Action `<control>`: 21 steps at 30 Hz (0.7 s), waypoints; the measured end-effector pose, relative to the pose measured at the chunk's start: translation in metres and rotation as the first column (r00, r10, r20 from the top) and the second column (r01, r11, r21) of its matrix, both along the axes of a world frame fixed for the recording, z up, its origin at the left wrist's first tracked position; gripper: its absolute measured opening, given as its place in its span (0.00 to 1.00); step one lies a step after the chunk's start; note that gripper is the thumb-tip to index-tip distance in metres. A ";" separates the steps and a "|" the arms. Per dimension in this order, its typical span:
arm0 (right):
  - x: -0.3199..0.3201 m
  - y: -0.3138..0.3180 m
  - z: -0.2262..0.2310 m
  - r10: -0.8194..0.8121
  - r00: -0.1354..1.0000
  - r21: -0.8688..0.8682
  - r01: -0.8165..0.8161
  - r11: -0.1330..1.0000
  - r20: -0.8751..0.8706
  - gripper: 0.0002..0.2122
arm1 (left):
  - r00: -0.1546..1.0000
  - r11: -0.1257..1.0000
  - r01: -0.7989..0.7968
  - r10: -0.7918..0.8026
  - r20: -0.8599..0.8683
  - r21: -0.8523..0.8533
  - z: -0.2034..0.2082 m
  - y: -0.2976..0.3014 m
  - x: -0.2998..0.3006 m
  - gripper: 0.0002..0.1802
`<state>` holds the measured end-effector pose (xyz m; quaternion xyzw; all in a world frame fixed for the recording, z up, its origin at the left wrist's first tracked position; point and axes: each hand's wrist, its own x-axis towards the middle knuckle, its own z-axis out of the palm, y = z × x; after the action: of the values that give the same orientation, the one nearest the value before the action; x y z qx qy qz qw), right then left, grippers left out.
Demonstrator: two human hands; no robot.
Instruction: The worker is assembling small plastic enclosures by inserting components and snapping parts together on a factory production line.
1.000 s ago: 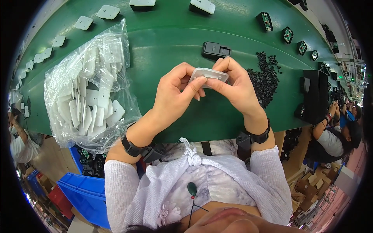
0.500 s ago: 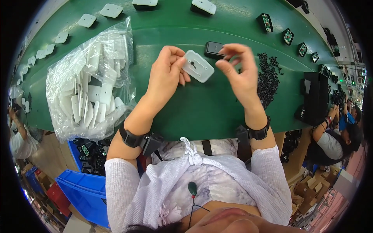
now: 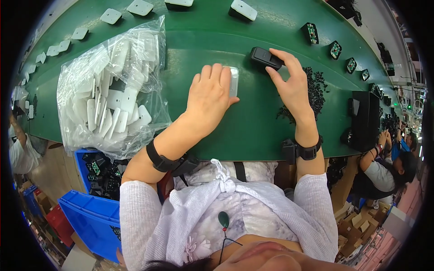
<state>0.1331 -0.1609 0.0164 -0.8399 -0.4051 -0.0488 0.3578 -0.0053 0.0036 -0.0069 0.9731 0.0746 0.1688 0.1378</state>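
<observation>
At the lower left, a blue crate is partly hidden by the left sleeve; just above it, black parts are jumbled too closely to be told apart. At mid-left, a stack of pale plates is veiled by folds and glare on a clear plastic bag. At the right, a tall black box is stood by the table edge. In the centre, a single translucent plate is mostly covered by the left hand, laid palm down with fingers together; whether it is gripped or merely pressed cannot be told. Right of centre, the end of a black case is spanned by the thumb and forefinger of the right hand; how firmly it is clasped cannot be made out. Behind that hand, a heap of small black pieces is partly blocked. Along the top, white-topped blocks are spaced out, one cut off by the frame; at upper right, circuit boards are seen in black housings, blurred toward the rim.
</observation>
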 end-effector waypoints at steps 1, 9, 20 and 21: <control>-0.001 -0.001 0.003 0.018 1.000 0.034 -0.018 0.999 0.007 0.19 | 0.997 0.998 0.069 -0.069 0.027 0.006 0.001 0.002 0.001 0.19; -0.011 0.005 0.017 0.224 0.973 0.009 -0.224 0.974 0.054 0.20 | 0.974 0.974 0.144 -0.108 0.199 -0.175 0.001 0.011 0.006 0.33; -0.011 0.008 0.011 0.300 0.952 -0.061 -0.297 0.953 0.061 0.19 | 0.946 0.879 0.316 -0.262 0.192 -0.356 -0.003 0.032 0.007 0.36; -0.011 0.011 0.009 0.303 0.951 -0.060 -0.299 0.952 0.058 0.19 | 0.939 0.879 0.336 -0.282 0.198 -0.339 -0.002 0.033 0.006 0.34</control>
<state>0.1225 -0.1498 0.0259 -0.7750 -0.5412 -0.0114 0.3261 0.0007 0.0371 -0.0088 0.9147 -0.0616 0.1965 0.3478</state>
